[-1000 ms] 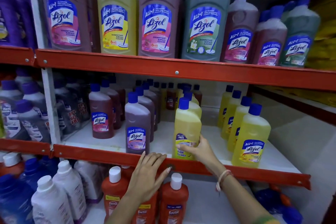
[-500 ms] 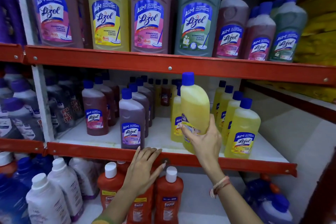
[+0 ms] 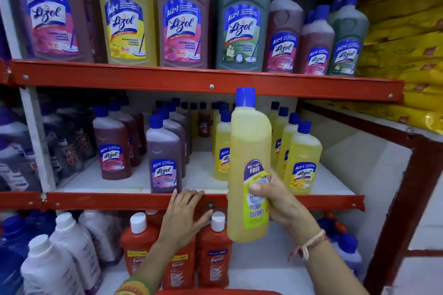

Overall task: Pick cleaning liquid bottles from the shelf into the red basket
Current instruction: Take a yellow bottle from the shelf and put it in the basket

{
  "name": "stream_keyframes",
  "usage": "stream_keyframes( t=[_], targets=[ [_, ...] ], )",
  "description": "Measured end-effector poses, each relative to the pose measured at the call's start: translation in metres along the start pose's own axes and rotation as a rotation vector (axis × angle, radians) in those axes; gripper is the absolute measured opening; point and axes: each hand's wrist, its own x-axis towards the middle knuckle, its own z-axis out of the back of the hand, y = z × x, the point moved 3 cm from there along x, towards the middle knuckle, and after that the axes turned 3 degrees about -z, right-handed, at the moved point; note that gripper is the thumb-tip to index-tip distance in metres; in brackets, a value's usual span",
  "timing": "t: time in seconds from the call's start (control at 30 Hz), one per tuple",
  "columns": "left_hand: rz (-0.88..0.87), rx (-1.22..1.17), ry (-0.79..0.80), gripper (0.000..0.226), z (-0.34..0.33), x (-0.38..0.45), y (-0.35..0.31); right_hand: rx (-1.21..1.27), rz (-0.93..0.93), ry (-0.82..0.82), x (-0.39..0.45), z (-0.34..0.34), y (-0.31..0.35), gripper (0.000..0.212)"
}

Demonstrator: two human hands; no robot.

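Note:
My right hand grips a yellow floor cleaner bottle with a blue cap, held upright in front of the middle shelf's red edge. My left hand rests flat on that edge, fingers spread, holding nothing. More yellow bottles stand in a row on the middle shelf to the right, purple and maroon ones to the left. A sliver of the red basket's rim shows at the bottom edge of the view.
Large Lizol bottles fill the top shelf. Orange Bactin bottles and white bottles stand on the bottom shelf. Yellow packs are stacked at the right. A red upright post frames the rack's right side.
My right hand lifted the yellow bottle off the middle shelf and drew it out toward me, past the shelf edge and lower. My left hand stayed on the shelf edge.

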Motion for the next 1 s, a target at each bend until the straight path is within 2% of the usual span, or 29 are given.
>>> stream_keyframes(
  t=[0.07, 0.23, 0.47, 0.57, 0.67, 0.77, 0.83, 0.9, 1.0],
  targets=[
    [-0.001, 0.002, 0.023, 0.053, 0.0, 0.001, 0.0, 0.053, -0.059, 0.093, -0.003, -0.001, -0.008, 0.072],
    [-0.006, 0.008, 0.056, 0.066, 0.002, 0.0, -0.001, 0.127, -0.065, 0.241, -0.009, -0.015, -0.016, 0.057],
    [0.029, 0.014, 0.082, 0.059, 0.0, -0.002, -0.002, 0.126, -0.152, 0.252, -0.015, -0.019, -0.014, 0.062],
    [0.081, -0.012, 0.14, 0.059, 0.002, -0.002, -0.003, 0.066, -0.122, 0.208, -0.018, -0.014, -0.012, 0.057],
    [0.184, -0.211, 0.178, 0.056, 0.022, 0.003, -0.013, -0.054, -0.07, 0.125, -0.021, -0.006, -0.011, 0.056],
    [0.226, -0.57, 0.01, 0.058, 0.065, 0.011, -0.039, -0.131, -0.04, 0.015, -0.024, 0.004, -0.017, 0.064],
    [0.174, -0.84, -0.043, 0.058, 0.097, 0.02, -0.065, -0.142, -0.034, -0.035, -0.025, 0.008, -0.022, 0.062],
    [0.078, -0.977, 0.013, 0.054, 0.123, 0.031, -0.089, -0.152, -0.042, -0.068, -0.025, 0.01, -0.027, 0.057],
    [-0.003, -0.992, 0.133, 0.046, 0.137, 0.04, -0.113, -0.194, -0.061, -0.116, -0.025, 0.014, -0.034, 0.045]
  ],
)
